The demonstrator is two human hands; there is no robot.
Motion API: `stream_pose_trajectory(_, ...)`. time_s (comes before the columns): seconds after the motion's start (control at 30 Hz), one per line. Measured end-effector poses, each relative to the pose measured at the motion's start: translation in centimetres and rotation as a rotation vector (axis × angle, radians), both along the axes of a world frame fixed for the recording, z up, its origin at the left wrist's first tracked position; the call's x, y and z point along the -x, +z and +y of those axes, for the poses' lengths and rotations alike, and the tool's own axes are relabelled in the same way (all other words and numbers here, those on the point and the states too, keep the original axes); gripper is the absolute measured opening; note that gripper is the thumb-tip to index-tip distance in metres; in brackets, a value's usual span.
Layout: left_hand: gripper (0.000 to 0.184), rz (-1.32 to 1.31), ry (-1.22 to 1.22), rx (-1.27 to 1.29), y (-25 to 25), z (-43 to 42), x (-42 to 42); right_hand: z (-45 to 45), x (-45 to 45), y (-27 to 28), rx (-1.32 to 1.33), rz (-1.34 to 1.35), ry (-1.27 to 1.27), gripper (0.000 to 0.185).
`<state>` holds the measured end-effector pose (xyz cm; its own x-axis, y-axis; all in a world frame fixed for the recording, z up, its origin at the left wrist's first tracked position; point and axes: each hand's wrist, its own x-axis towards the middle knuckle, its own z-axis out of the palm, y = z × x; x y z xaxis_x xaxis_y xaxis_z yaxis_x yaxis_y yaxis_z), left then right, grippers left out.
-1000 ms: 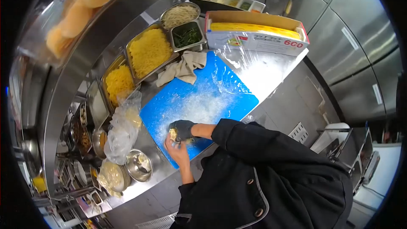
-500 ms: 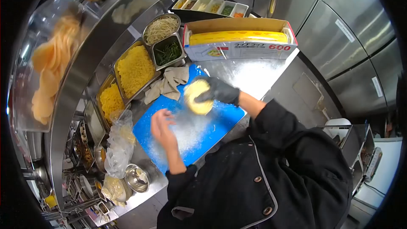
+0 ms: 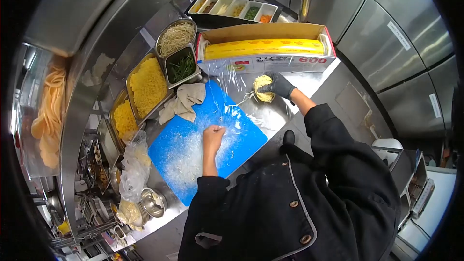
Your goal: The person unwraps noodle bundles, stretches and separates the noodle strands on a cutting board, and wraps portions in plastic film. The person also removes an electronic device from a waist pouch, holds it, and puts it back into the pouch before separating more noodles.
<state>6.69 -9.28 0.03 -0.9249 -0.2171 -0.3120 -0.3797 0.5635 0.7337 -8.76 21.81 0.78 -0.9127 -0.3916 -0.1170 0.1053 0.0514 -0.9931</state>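
In my gloved right hand (image 3: 280,87) is a bundle of thin yellow noodles (image 3: 264,91), over the steel counter in front of the wrap box. A few strands trail from it to the left. My bare left hand (image 3: 213,137) is closed above the blue cutting board (image 3: 241,147), its fingertips pinched together. Clear plastic wrap (image 3: 231,84) stretches, wrinkled and shiny, from the box over the far part of the board towards my left fingers; its edge is hard to make out. White flour (image 3: 183,162) is scattered over the board.
A yellow roll (image 3: 266,47) lies in the long wrap box (image 3: 290,64) at the back. Left stand pans of yellow noodles (image 3: 147,84), bean sprouts (image 3: 176,37) and green stalks (image 3: 182,67). A beige cloth (image 3: 183,101) touches the board; a steel bowl (image 3: 153,203) stands nearer.
My right hand has carried the noodle bundle right, off the board to the counter. My left hand has moved right, its fingers now closed. Plastic wrap now stretches out from the box.
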Motion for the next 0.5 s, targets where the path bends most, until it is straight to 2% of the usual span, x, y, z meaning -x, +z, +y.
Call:
stream_pose_trajectory(0.03, 0.022, -0.127, 0.035, -0.209, 1.2, 0.2, -0.3, -0.2, -0.1, -0.4, 0.006, -0.005, -0.001, 0.035)
stream_pose_trajectory(0.07, 0.022, -0.131, 0.035, -0.204, 2.3, 0.7, -0.5, -0.4, -0.1, -0.7, -0.062, 0.0, -0.008, 0.036)
stream_pose_trajectory(0.17, 0.012, 0.002, -0.038, -0.539, 6.6, 3.1, -1.1, -1.7, -0.2, -1.4, -0.187, 0.007, -0.013, 0.039)
stream_pose_trajectory(0.2, 0.012, 0.001, -0.038, -0.535, 7.8, 4.0, -0.7, -2.2, -0.1, -1.5, -0.245, 0.049, -0.052, 0.04)
stream_pose_trajectory(0.27, 0.012, 0.12, -0.32, -0.504, 9.7, 6.4, 1.0, -2.6, -0.3, -1.9, -0.364, 0.126, -0.137, 0.043)
stream_pose_trajectory(0.4, 0.013, 0.093, -0.415, -0.55, 11.6, 10.9, 5.3, -3.1, 0.5, -2.7, -0.443, 0.114, -0.034, 0.046)
stream_pose_trajectory(0.43, 0.013, 0.108, -0.442, -0.572, 11.7, 12.0, 6.4, -3.1, 0.5, -3.3, -0.441, 0.11, -0.039, 0.046)
stream_pose_trajectory(0.5, 0.014, 0.131, -0.479, -0.594, 11.7, 14.3, 8.5, -3.0, 1.3, -4.0, 0.002, -0.17, -0.099, 0.042)
